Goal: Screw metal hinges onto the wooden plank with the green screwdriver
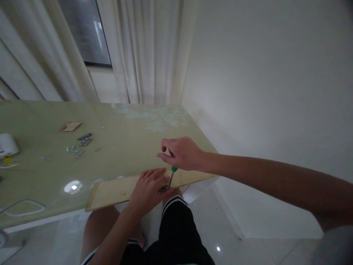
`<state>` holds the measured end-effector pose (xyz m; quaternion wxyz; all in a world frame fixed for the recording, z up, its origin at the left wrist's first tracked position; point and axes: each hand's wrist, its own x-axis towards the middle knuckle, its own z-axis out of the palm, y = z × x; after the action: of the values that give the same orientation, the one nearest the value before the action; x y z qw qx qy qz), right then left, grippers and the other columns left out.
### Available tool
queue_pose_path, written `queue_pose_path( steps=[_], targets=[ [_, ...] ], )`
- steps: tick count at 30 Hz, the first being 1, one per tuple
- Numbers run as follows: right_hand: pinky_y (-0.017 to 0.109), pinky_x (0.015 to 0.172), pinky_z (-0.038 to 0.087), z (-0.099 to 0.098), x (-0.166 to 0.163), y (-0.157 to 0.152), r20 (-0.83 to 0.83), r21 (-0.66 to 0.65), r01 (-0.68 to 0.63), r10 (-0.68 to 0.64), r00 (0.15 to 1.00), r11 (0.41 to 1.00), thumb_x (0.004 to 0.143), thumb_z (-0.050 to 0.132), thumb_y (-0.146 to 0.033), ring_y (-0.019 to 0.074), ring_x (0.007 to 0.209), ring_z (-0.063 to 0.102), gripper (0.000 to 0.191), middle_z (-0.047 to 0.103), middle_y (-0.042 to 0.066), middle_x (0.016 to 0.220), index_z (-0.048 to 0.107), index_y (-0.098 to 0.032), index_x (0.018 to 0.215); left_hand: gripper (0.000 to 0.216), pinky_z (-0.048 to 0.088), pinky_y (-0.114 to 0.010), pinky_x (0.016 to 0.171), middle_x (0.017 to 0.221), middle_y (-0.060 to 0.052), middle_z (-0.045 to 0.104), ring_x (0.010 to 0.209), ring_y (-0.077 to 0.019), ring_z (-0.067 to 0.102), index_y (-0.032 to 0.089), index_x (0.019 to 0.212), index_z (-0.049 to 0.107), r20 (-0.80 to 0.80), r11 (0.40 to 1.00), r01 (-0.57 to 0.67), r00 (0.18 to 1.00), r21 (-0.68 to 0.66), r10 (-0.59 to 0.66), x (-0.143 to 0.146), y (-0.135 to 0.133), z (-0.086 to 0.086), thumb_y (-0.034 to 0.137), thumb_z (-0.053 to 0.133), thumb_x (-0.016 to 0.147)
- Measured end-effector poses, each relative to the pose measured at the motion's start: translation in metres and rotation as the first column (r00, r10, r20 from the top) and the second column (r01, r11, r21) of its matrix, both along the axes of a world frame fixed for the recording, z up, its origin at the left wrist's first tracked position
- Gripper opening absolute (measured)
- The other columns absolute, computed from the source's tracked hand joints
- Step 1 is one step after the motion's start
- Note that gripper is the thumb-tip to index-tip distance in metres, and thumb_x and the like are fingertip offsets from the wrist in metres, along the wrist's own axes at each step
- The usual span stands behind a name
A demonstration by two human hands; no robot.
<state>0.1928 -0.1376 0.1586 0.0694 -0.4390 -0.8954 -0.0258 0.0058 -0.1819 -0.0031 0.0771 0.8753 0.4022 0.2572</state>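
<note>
A long pale wooden board [110, 191] lies along the near edge of the table, partly over my knees. My left hand [150, 184] spans the board, its fingers across the top and its thumb by the front edge. Beside that thumb sits a small metal hinge [163, 188] at the board's edge. My right hand [183, 152] is closed over a screwdriver [171, 178] with a green handle, most of which the hand hides. The screwdriver stands slightly tilted, its tip down at the hinge; whether a screw is under it I cannot make out.
Several loose screws [73, 149] and more metal hinges [86, 140] lie on the table [124, 147] to the left. Behind them rests a small wooden piece [70, 126]. At far left are a white device [7, 144] and a cable [24, 211]. A wall [261, 92] stands on the right.
</note>
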Motion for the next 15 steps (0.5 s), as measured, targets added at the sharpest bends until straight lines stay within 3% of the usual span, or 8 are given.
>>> queue_pose_path(
  steps=[2,5,6,8,9,11,13,15],
  targets=[
    [0.03,0.062,0.031,-0.007,0.007,-0.012,-0.021,-0.02,-0.245,0.245,0.969,0.969,0.107,0.046,-0.053,0.0158,0.069,0.06,0.039,0.071,0.002,0.078,0.07,-0.024,0.096,0.024,0.05,-0.05,0.105,0.126,-0.007,0.076,0.118,-0.0314,0.069,0.031,0.11,0.078,-0.005,1.0,0.007,1.0,-0.002,-0.007,-0.001,0.0,-0.001,0.04,0.082,0.088],
    [0.032,0.06,0.033,-0.023,0.013,-0.025,-0.072,-0.044,-0.534,0.53,0.845,0.845,0.102,0.052,-0.059,0.0163,0.062,0.054,0.042,0.061,0.0,0.065,0.067,-0.027,0.081,0.029,0.05,-0.049,0.107,0.125,-0.009,0.076,0.12,-0.0307,0.068,0.03,0.115,0.078,-0.009,1.0,0.026,1.0,-0.007,-0.026,-0.002,0.001,-0.002,0.029,0.083,0.086],
    [0.033,0.061,0.035,-0.03,0.013,-0.028,-0.151,0.01,-0.502,0.497,0.854,0.865,0.101,0.053,-0.06,0.0167,0.062,0.054,0.041,0.059,0.0,0.064,0.066,-0.026,0.08,0.029,0.049,-0.049,0.107,0.128,-0.009,0.075,0.121,-0.0309,0.068,0.029,0.115,0.078,-0.006,1.0,0.023,1.0,-0.008,-0.023,-0.002,0.001,-0.001,0.029,0.083,0.086],
    [0.031,0.065,0.041,-0.045,0.005,-0.033,-0.444,0.118,-0.208,0.239,0.864,0.971,0.102,0.05,-0.059,0.0171,0.067,0.057,0.04,0.061,0.002,0.07,0.063,-0.024,0.088,0.025,0.049,-0.05,0.107,0.132,-0.009,0.074,0.121,-0.0313,0.067,0.03,0.111,0.079,-0.004,1.0,0.01,1.0,-0.013,-0.01,-0.002,0.0,0.0,0.036,0.083,0.087],
    [0.03,0.068,0.044,-0.052,-0.001,-0.035,-0.626,0.097,-0.011,0.07,0.776,0.995,0.104,0.048,-0.058,0.0167,0.07,0.058,0.039,0.062,0.002,0.074,0.061,-0.023,0.093,0.024,0.049,-0.05,0.107,0.134,-0.008,0.073,0.122,-0.0313,0.067,0.03,0.11,0.079,-0.002,1.0,0.001,1.0,-0.014,-0.001,-0.001,0.0,0.001,0.04,0.082,0.088],
    [0.026,0.066,0.046,-0.067,-0.017,-0.038,-0.877,-0.14,0.184,-0.208,0.434,0.973,0.106,0.045,-0.057,0.0143,0.068,0.058,0.036,0.06,-0.001,0.077,0.054,-0.023,0.103,0.024,0.048,-0.05,0.108,0.138,-0.007,0.071,0.124,-0.031,0.066,0.031,0.109,0.079,-0.002,1.0,0.003,1.0,-0.019,-0.003,0.0,-0.001,0.002,0.045,0.08,0.09],
    [0.024,0.06,0.044,-0.08,-0.028,-0.038,-0.933,-0.301,0.141,-0.322,0.162,0.943,0.103,0.049,-0.062,0.0127,0.061,0.054,0.038,0.053,-0.005,0.071,0.05,-0.024,0.102,0.024,0.048,-0.049,0.107,0.139,-0.007,0.071,0.124,-0.0305,0.066,0.03,0.11,0.078,0.002,1.0,0.007,1.0,-0.018,-0.007,0.0,-0.001,0.002,0.045,0.079,0.091],
    [0.024,0.053,0.039,-0.088,-0.032,-0.036,-0.943,-0.333,-0.095,-0.328,0.062,0.938,0.095,0.057,-0.071,0.0112,0.054,0.045,0.047,0.046,-0.007,0.063,0.051,-0.025,0.091,0.024,0.049,-0.047,0.105,0.13,-0.007,0.074,0.12,-0.0299,0.068,0.028,0.109,0.078,0.008,1.0,0.013,1.0,-0.005,-0.013,0.001,-0.001,0.0,0.044,0.08,0.09]
  ],
)
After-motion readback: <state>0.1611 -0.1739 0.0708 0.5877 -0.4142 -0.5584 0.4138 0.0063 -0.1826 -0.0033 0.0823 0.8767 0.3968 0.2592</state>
